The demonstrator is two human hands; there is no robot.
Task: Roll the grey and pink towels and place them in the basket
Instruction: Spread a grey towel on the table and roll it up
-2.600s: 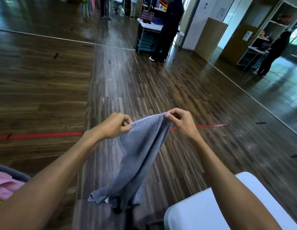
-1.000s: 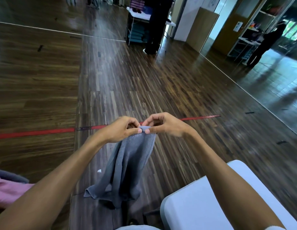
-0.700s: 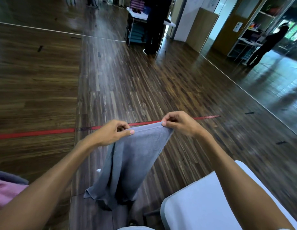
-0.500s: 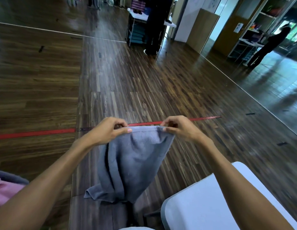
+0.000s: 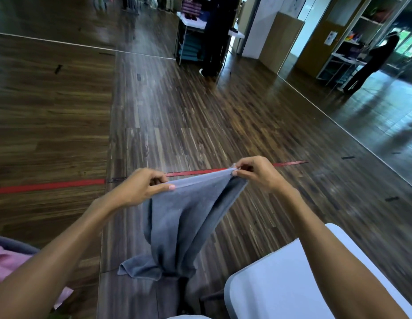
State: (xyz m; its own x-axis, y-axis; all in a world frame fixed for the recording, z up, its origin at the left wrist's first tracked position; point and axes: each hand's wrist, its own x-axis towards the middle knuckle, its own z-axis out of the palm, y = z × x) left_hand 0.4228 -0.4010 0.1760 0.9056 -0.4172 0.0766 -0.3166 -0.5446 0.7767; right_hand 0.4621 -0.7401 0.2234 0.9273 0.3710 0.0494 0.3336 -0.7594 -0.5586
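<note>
The grey towel (image 5: 182, 224) hangs in the air in front of me, its top edge stretched tight between both hands. My left hand (image 5: 140, 187) pinches the left end of that edge between thumb and fingers. My right hand (image 5: 255, 173) pinches the right end, held a little higher. The towel's lower part bunches into folds and trails down towards the wooden floor. A pink towel (image 5: 9, 265) lies at the lower left edge, partly hidden by my left forearm. No basket is in view.
A white table top (image 5: 276, 286) fills the lower right under my right forearm. A red tape line (image 5: 50, 185) crosses the floor. Far back, a person in dark clothes (image 5: 215, 35) stands at a cart of folded towels; shelving (image 5: 352, 42) stands at right.
My hands came together at the towel's top, then drew apart again. The top edge is now pulled wider and tighter, with my right hand raised above the left.
</note>
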